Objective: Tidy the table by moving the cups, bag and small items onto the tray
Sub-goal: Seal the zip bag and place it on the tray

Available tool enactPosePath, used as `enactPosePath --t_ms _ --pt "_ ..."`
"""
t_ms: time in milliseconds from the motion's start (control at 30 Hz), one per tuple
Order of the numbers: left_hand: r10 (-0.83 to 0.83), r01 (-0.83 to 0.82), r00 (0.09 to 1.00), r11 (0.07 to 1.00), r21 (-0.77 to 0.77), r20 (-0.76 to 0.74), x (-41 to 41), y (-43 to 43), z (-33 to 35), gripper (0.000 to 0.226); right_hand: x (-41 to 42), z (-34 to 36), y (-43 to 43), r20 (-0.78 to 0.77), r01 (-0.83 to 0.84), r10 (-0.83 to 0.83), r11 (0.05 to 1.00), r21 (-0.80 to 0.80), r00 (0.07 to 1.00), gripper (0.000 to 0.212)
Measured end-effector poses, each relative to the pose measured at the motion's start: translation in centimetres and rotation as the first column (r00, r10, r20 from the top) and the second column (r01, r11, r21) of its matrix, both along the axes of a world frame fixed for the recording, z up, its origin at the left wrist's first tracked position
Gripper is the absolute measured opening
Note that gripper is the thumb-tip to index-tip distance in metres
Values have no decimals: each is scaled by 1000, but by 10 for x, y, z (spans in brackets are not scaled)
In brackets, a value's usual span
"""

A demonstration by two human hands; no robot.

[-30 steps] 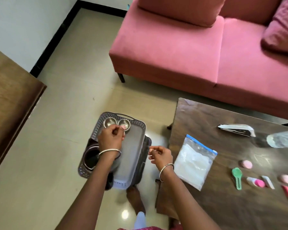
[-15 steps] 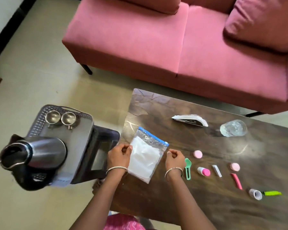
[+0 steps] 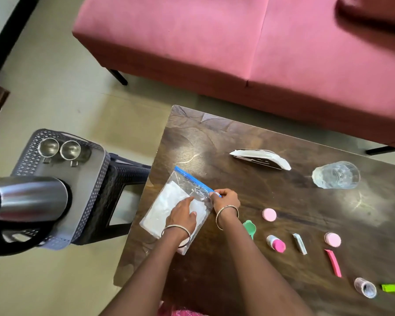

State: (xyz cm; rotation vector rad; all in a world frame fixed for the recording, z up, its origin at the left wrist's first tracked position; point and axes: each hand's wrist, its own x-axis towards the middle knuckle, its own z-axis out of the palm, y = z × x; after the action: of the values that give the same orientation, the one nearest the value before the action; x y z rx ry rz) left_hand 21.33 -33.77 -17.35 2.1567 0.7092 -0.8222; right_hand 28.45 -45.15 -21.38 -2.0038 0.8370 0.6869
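The bag (image 3: 169, 201) lies at the left end of the table (image 3: 283, 258), still off the tray (image 3: 87, 179). Her left hand (image 3: 183, 215) rests flat on it, fingers together; her right hand (image 3: 224, 199) pinches its blue zip corner. Two small steel cups (image 3: 59, 148) already stand on the tray.
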Motion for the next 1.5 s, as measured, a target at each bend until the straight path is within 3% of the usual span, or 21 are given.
enactPosePath --t_ms 67,267,467,667,800,900,967,1000,1067,1133,1267,1500 --pt "2 -3 1000 1000 20 30 -2 1 2 51 -1 4 0 3 -3 3 1000 31 1000 8" --pt "-37 5 940 995 96 340 -5 -11 40 48 -16 58 -4 -17 165 -174 892 422 985 22" --pt "-128 17 824 979 203 553 -22 -19 89 42 -30 135 -1 4 187 -228 808 559 974 17" --pt "-167 -54 694 958 282 700 -43 1 153 34 -45 206 5 9 118 -170 720 684 985 9" --pt "-106 -80 626 977 199 772 -51 23 194 20 -60 249 9 66 -22 -27 762 647 997 28" --pt "-102 -72 574 982 174 812 -57 37 221 14 -73 282 15 123 -131 65 738 662 990 28" --pt "-56 -99 560 986 134 827 -63 47 235 11 -84 302 19 254 -279 159 780 560 954 24" --pt "-33 -125 558 984 123 829 -66 51 242 10 -88 310 20 376 -393 239 821 413 895 22" --pt "-15 -159 543 980 120 840 -72 57 255 8 -95 324 23 571 -549 432 835 41 698 16" --pt "-2 -160 523 982 100 852 -79 64 269 8 -103 337 27 656 -591 546 786 -185 521 15" --pt "25 -117 518 992 42 855 -95 79 292 9 -117 356 41 745 -607 583 732 -309 324 13" --pt "102 -92 465 994 -67 879 -121 109 320 9 -140 373 74 785 -583 556 745 -324 273 4"
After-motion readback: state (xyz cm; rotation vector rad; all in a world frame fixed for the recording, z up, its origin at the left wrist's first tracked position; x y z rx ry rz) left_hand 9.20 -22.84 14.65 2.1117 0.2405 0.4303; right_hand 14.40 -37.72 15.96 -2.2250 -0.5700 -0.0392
